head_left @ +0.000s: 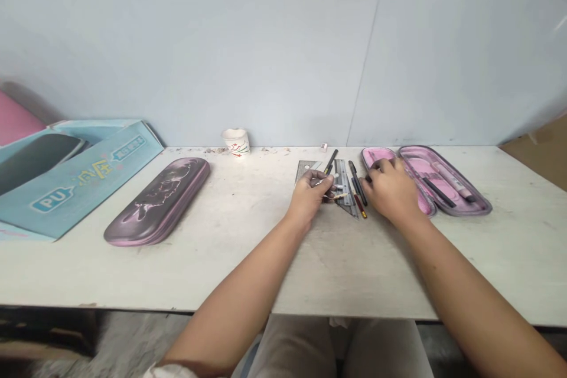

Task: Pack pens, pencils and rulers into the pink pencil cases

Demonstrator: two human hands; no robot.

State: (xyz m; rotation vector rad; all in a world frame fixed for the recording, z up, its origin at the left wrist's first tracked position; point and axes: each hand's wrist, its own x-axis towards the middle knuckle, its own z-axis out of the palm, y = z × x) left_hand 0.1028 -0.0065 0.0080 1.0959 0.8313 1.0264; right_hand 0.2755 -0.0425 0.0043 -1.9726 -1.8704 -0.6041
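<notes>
My left hand (308, 194) is closed on a few thin pens (333, 184) above a pile of stationery near the far middle of the white table (248, 248). The pile holds clear rulers (343, 180), a set square (305, 168) and dark pens (358, 183). Beside it my right hand (392, 190) rests palm down with fingers curled, touching the pens and the near edge of an open pink pencil case (436, 180). That case holds a black pen and a marker. Whether the right fingers grip anything is hidden.
A closed dark purple pencil case (159, 201) lies at the left. Further left sits a blue box (66, 177) with a dark lid. A small paper cup (237, 142) stands by the pale wall. The table's front edge is near my legs.
</notes>
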